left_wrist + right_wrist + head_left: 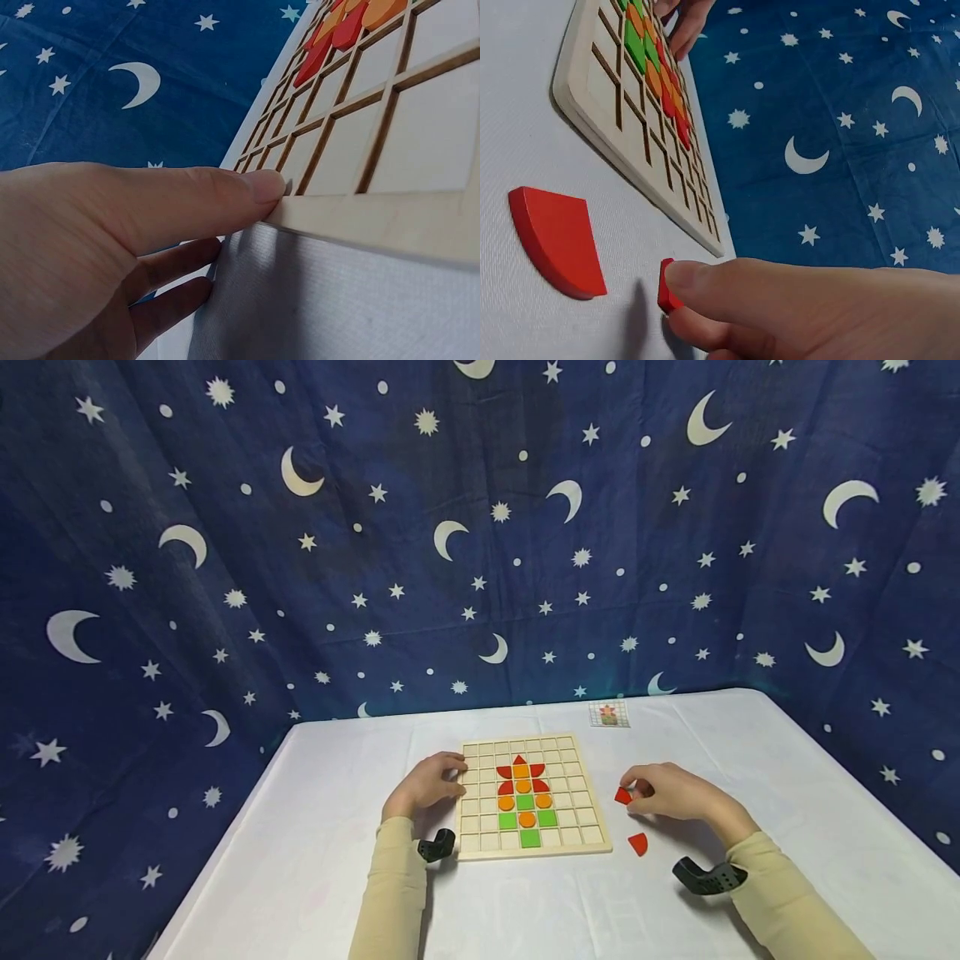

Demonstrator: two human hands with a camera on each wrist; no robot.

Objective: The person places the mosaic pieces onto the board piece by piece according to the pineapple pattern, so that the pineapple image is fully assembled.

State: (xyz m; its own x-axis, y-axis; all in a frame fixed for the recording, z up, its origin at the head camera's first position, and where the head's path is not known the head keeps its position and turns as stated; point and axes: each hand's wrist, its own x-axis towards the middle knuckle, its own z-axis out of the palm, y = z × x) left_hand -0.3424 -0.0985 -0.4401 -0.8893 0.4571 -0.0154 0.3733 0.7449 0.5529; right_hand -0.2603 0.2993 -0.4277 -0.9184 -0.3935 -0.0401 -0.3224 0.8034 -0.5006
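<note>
A square wooden grid board (592, 827) lies on the table with red, orange and green pieces in its middle cells. My left hand (429, 783) is at its left edge. In the left wrist view the straight left thumb (262, 185) touches the board's rim, the other fingers lower beside it. To the right of the board, my right hand (671, 791) pinches a small red piece (623, 795) between thumb and fingers, close over the cloth. The fingertips partly hide this piece (666, 285). Nearer the front, a red quarter-circle piece (638, 844) lies flat on the table.
A small pattern card (609, 714) with a printed grid picture lies by the table's back edge. White cloth (337, 893) covers the table. A dark blue curtain (480, 568) with moons and stars hangs behind it. Black wrist mounts (708, 878) stick out from the sleeves.
</note>
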